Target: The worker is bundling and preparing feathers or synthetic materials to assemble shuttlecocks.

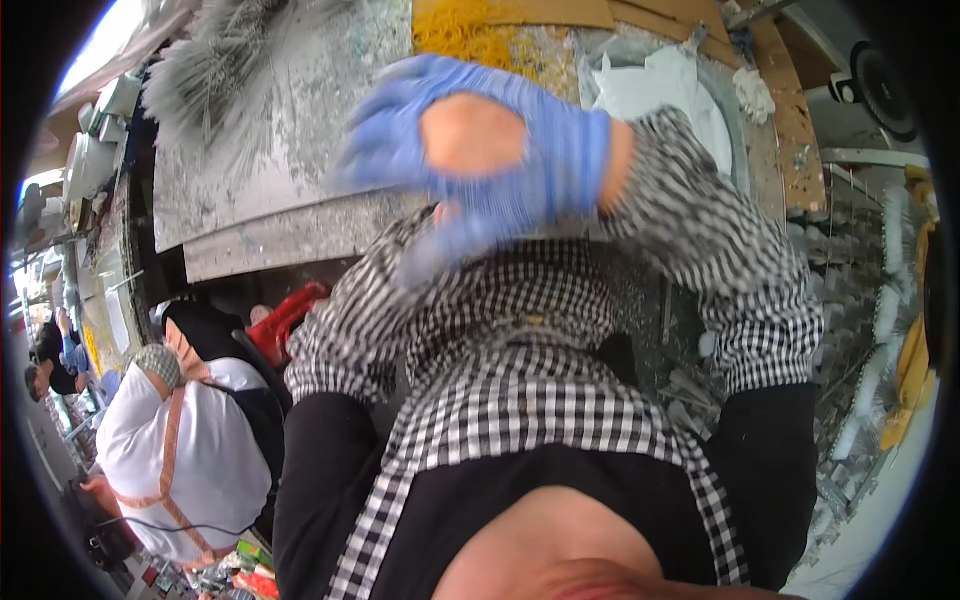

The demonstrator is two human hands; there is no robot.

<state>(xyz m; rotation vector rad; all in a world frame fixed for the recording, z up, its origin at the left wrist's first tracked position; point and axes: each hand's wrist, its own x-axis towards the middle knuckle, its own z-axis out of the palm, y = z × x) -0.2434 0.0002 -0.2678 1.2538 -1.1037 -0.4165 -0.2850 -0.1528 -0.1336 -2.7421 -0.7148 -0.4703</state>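
My right hand, in a blue knit glove with a round opening on its back, reaches leftward over the front of a worn grey work board. Its fingers are stretched out and blurred by motion, with the thumb apart and pointing toward my body. Nothing shows in its grip, though the palm side is hidden. Beneath it, only a small patch of my left hand is visible; its fingers are covered. Loose grey bristles lie on the board at the far left. Yellow bristles sit beyond my right hand.
A white plastic bag lies in a round tub to the right. Cardboard is at the back. Left of me, a person in white sits near a red object. A dark round fan-like object stands far right.
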